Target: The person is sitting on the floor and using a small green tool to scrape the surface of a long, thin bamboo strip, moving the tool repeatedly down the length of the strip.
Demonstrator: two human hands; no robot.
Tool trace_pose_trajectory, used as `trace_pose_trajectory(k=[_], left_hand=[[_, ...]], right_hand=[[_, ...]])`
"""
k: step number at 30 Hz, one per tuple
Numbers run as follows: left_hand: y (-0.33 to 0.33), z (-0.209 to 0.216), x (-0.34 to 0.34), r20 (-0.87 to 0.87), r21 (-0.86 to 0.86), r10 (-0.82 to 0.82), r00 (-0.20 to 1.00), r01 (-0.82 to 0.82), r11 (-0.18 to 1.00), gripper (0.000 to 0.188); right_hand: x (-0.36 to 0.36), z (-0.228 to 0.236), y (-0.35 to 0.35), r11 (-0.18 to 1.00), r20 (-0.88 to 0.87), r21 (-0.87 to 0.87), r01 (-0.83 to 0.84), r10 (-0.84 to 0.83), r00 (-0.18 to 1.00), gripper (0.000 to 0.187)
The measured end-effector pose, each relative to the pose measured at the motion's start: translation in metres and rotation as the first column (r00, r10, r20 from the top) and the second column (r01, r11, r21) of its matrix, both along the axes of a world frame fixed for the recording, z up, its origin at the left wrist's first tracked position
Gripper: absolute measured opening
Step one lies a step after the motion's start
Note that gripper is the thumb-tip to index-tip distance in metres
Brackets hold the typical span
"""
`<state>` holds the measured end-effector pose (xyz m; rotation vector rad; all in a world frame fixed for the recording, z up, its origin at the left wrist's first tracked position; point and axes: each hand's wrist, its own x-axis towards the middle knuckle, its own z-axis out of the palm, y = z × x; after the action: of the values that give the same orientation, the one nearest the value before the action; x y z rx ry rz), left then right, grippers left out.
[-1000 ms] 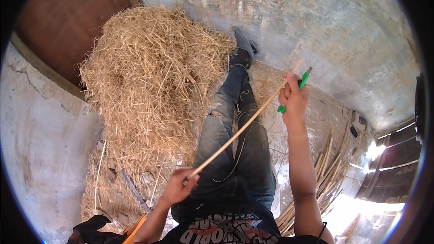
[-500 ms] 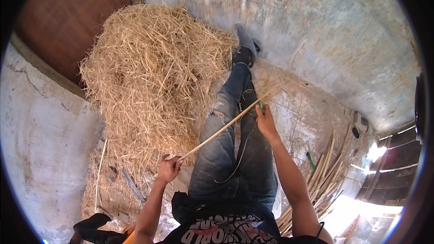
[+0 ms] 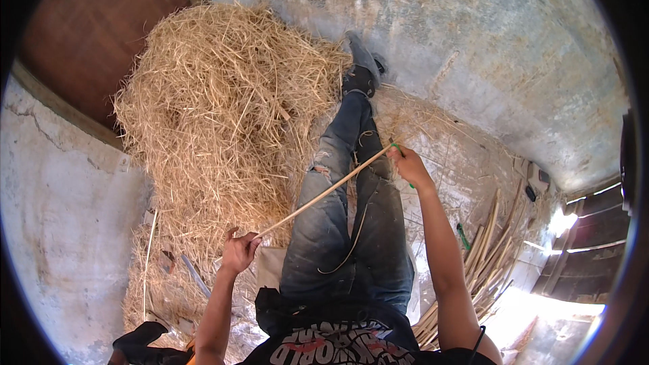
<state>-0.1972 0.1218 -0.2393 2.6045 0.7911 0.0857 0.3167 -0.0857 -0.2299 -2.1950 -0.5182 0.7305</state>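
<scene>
A thin pale stick, like split bamboo, slants across my outstretched legs. Pinched in the fingers of my left hand is its lower left end, just left of my thigh. My right hand is closed around a green-handled tool at the stick's upper right end. It looks like a small knife, but its blade is mostly hidden. Loose curled strips, one a long shaving, lie on my jeans.
A big straw heap rises to the left of my legs. Several cut sticks lie at the right, beside a green-handled object. A flat grey strip rests at lower left. Worn walls stand ahead.
My left hand has shifted a little left with the stick. The right hand has moved slightly up and has turned, so more of the green handle shows.
</scene>
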Motion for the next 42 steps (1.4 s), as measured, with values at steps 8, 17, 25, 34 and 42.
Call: trace_pose_trajectory(k=[8, 17, 25, 34, 42], left_hand=[[-0.006, 0.006, 0.005, -0.015, 0.05, 0.008, 1.0, -0.007, 0.999, 0.031], [-0.006, 0.013, 0.017, -0.026, 0.116, -0.021, 0.999, 0.024, 0.993, 0.029], [-0.007, 0.008, 0.014, 0.033, 0.142, -0.015, 0.999, 0.01, 0.99, 0.032], [-0.012, 0.001, 0.012, -0.025, 0.124, 0.012, 1.0, -0.008, 0.992, 0.032], [-0.015, 0.008, 0.016, -0.035, 0.166, 0.013, 0.999, -0.007, 0.986, 0.032]], right_hand=[[-0.019, -0.015, 0.004, 0.998, 0.108, 0.031, 0.057, -0.06, 0.992, 0.061], [-0.028, -0.042, 0.01, 0.986, 0.037, 0.083, 0.147, -0.15, 0.988, 0.064], [-0.032, -0.04, 0.013, 0.977, 0.029, 0.113, 0.181, -0.185, 0.982, 0.063], [-0.061, -0.026, 0.024, 0.996, 0.032, 0.089, 0.021, -0.024, 0.999, 0.061], [-0.096, -0.037, 0.027, 0.989, 0.078, 0.146, -0.018, 0.006, 0.997, 0.06]])
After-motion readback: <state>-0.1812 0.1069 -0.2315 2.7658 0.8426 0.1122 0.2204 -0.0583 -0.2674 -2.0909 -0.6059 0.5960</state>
